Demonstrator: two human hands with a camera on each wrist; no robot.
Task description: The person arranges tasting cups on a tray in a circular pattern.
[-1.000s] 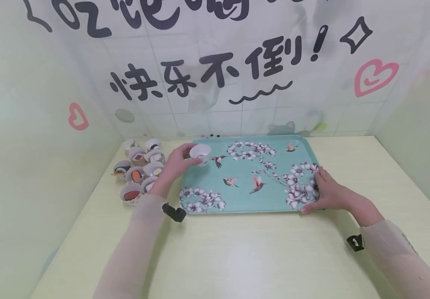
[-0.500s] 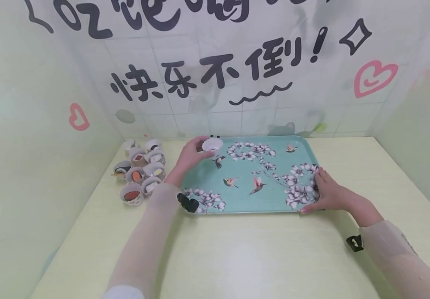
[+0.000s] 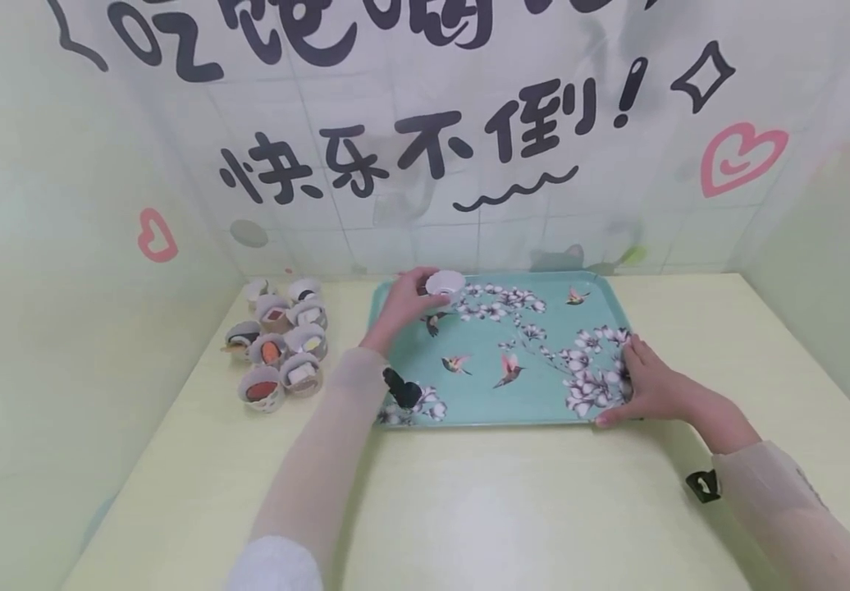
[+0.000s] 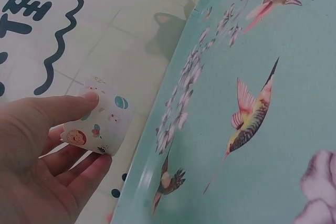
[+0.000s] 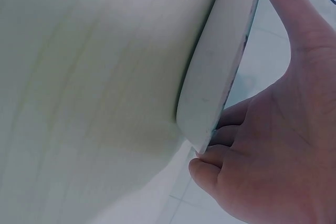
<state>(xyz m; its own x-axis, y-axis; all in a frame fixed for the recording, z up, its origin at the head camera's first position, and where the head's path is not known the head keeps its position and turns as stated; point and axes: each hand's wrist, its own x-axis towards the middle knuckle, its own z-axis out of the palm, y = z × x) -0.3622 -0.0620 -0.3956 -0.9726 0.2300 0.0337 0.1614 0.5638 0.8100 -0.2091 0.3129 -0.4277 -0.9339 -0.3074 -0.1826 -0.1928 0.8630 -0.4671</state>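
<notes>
My left hand point(image 3: 406, 305) holds a small white paper baking cup point(image 3: 445, 286) above the far left part of a teal tray point(image 3: 499, 398). In the left wrist view, the thumb lies on one side of the cup point(image 4: 107, 119) and the fingers on the other; little pictures are printed on its wall. What lies inside it cannot be made out. My right hand point(image 3: 657, 386) grips the tray's near right corner, thumb at the front edge and fingers along the right rim. The right wrist view shows the fingers bent over the pale-sided tray point(image 5: 212, 77).
Several similar paper cups point(image 3: 270, 353) with small food pieces, which look like sushi, stand grouped at the table's left. The table point(image 3: 484, 509) runs up to a white back wall point(image 3: 425, 238) with black lettering. Green side walls point(image 3: 63, 328) close in left and right.
My left hand has moved to the right over the tray, carrying the paper cup along. My right hand and the tray have stayed in place.
</notes>
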